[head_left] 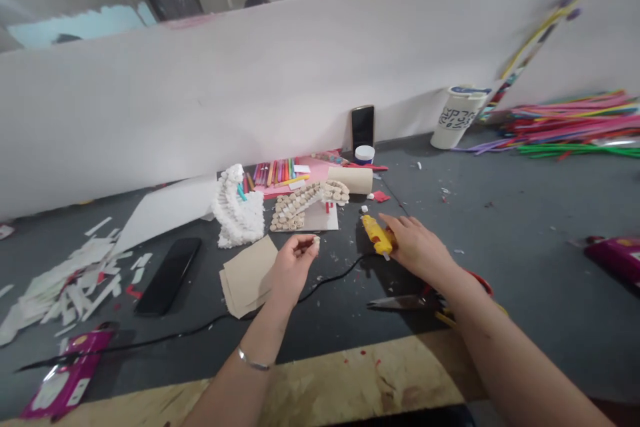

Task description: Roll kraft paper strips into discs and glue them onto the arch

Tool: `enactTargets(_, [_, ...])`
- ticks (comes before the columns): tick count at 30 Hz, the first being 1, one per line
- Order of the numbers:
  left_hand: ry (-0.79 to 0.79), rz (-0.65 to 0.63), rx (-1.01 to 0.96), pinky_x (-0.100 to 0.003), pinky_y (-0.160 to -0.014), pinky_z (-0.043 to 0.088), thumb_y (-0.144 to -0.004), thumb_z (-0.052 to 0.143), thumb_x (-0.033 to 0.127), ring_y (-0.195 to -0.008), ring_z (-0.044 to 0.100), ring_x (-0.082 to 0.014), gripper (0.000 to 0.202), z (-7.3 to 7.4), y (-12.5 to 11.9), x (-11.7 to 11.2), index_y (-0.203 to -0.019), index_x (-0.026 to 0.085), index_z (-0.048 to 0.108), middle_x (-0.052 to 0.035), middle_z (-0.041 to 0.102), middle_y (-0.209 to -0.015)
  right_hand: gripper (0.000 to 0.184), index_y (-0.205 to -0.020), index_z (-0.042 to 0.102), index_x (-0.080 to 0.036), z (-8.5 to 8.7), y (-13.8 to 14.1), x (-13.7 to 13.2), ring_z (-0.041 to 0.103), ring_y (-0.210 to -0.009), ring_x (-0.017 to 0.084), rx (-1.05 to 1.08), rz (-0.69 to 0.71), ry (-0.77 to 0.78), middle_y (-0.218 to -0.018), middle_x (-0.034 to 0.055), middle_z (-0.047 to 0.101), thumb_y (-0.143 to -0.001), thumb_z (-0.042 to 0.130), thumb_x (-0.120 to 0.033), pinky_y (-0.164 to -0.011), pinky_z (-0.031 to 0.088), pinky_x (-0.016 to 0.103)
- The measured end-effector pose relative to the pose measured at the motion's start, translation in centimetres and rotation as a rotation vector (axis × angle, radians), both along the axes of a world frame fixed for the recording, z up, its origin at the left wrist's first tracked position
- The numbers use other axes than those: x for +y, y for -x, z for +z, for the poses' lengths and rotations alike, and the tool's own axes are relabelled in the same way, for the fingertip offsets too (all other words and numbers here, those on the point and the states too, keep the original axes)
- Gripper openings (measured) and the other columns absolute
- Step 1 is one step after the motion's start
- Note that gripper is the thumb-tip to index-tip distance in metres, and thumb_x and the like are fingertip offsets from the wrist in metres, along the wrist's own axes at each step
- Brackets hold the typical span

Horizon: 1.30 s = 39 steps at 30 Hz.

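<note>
Between the thumb and fingertips of my left hand (295,263) is a small pale rolled piece (317,241). My right hand (417,243) is closed around a yellow glue gun (377,235), its black cord (340,275) trailing to the left across the table. Just beyond my left hand stands a model (300,207) covered in small beige rolled pieces on a white base, with a bit of red under its arch. A white textured model (239,210) stands to its left. Brown paper sheets (250,273) lie beside and partly behind my left hand.
Scissors (400,302) lie under my right forearm. A black phone (169,275) and paper scraps (75,287) are on the left. Behind the models are a cardboard tube (351,180), markers (275,172) and an upright phone (363,127). A cup (456,119) and pipe cleaners (575,121) sit back right.
</note>
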<state>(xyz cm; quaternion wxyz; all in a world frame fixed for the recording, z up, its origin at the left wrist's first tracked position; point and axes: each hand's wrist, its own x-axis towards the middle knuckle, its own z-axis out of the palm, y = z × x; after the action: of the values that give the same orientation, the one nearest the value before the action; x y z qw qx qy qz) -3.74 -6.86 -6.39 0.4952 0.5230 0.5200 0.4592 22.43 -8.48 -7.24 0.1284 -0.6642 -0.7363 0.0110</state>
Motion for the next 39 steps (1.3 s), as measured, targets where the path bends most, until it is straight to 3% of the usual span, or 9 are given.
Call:
enactTargets(5, [-0.059,0.032,-0.021,-0.028,-0.073,0.048,-0.071,0.074,0.041,-0.079,0.062,-0.0152,0.034,0.5,0.2,0.2,-0.094,0.018,0.064,-0.0050,0.068,-0.090,0.064,-0.141,0.044,-0.021,0.1,-0.6,-0.4,0.053,-0.114,0.031,0.022,0.088,-0.008,-0.134,0.0104,0.056,-0.079,0.059,-0.019,-0.090,0.043,0.042])
enactTargets(9, [-0.077,0.042,-0.028,-0.027,-0.073,0.047,-0.072,0.073,0.040,-0.077,0.061,-0.0136,0.032,0.9,0.3,0.3,-0.094,0.018,0.064,-0.0041,0.067,-0.087,0.054,-0.132,0.053,-0.024,2.1,-0.5,-1.9,0.050,-0.117,0.031,0.024,0.096,-0.127,-0.136,0.0089,0.055,-0.079,0.057,-0.014,-0.090,0.041,0.043])
enactTargets(12, [-0.098,0.082,-0.045,-0.025,-0.071,0.045,-0.071,0.074,0.038,-0.076,0.059,-0.0120,0.030,1.0,0.2,0.3,-0.091,0.018,0.065,-0.0029,0.065,-0.086,0.026,-0.106,0.063,-0.022,4.1,0.9,-3.1,0.055,-0.104,0.029,0.066,0.085,-0.196,-0.117,0.0088,0.064,-0.081,0.058,-0.016,-0.081,0.041,0.039])
enactTargets(14, [-0.090,0.101,-0.093,-0.023,-0.066,0.043,-0.070,0.076,0.036,-0.071,0.056,-0.0100,0.029,1.1,-0.3,0.1,-0.089,0.017,0.064,-0.0014,0.064,-0.084,0.008,-0.090,0.063,-0.022,5.1,2.9,-3.6,0.057,-0.090,0.025,0.168,0.081,-0.239,-0.095,0.0070,0.067,-0.085,0.057,-0.019,-0.074,0.039,0.035])
enactTargets(16, [-0.058,0.088,-0.171,-0.020,-0.059,0.039,-0.069,0.077,0.036,-0.065,0.052,-0.0078,0.029,1.2,-0.8,-0.1,-0.087,0.017,0.063,0.0009,0.060,-0.078,0.008,-0.080,0.059,-0.021,5.5,5.5,-3.8,0.058,-0.080,0.020,0.309,0.107,-0.269,-0.083,0.0038,0.065,-0.087,0.056,-0.017,-0.070,0.038,0.031])
enactTargets(20, [0.011,0.078,-0.313,-0.019,-0.054,0.035,-0.063,0.081,0.037,-0.056,0.047,-0.0056,0.033,1.7,-1.9,-0.8,-0.079,0.016,0.061,0.0044,0.055,-0.066,0.008,-0.085,0.057,-0.021,4.5,10.3,-3.2,0.056,-0.078,0.018,0.485,0.132,-0.280,-0.085,0.0034,0.063,-0.087,0.055,-0.014,-0.067,0.038,0.028])
enactTargets(23, [0.097,0.101,-0.398,-0.018,-0.053,0.035,-0.057,0.084,0.038,-0.054,0.046,-0.0048,0.038,2.1,-2.3,-1.2,-0.076,0.015,0.059,0.0053,0.055,-0.063,0.008,-0.086,0.055,-0.021,3.5,12.0,-2.5,0.056,-0.083,0.020,0.530,0.127,-0.316,-0.088,0.0046,0.062,-0.087,0.054,-0.013,-0.069,0.040,0.029])
enactTargets(31, [0.279,0.146,-0.579,-0.017,-0.054,0.039,-0.051,0.085,0.033,-0.056,0.052,-0.0054,0.039,2.4,-2.6,-2.0,-0.073,0.017,0.057,0.0054,0.059,-0.066,0.007,-0.086,0.053,-0.020,2.6,13.0,-1.8,0.053,-0.086,0.023,0.483,0.150,-0.382,-0.089,0.0070,0.060,-0.092,0.052,-0.015,-0.073,0.042,0.032])
enactTargets(39, [0.299,0.195,-0.607,-0.018,-0.052,0.035,-0.055,0.082,0.034,-0.053,0.050,-0.0053,0.036,2.3,-2.6,-2.2,-0.071,0.018,0.054,0.0072,0.054,-0.061,0.002,-0.090,0.057,-0.019,2.1,13.3,-1.2,0.054,-0.086,0.024,0.422,0.137,-0.436,-0.090,0.0078,0.060,-0.089,0.057,-0.017,-0.073,0.044,0.033])
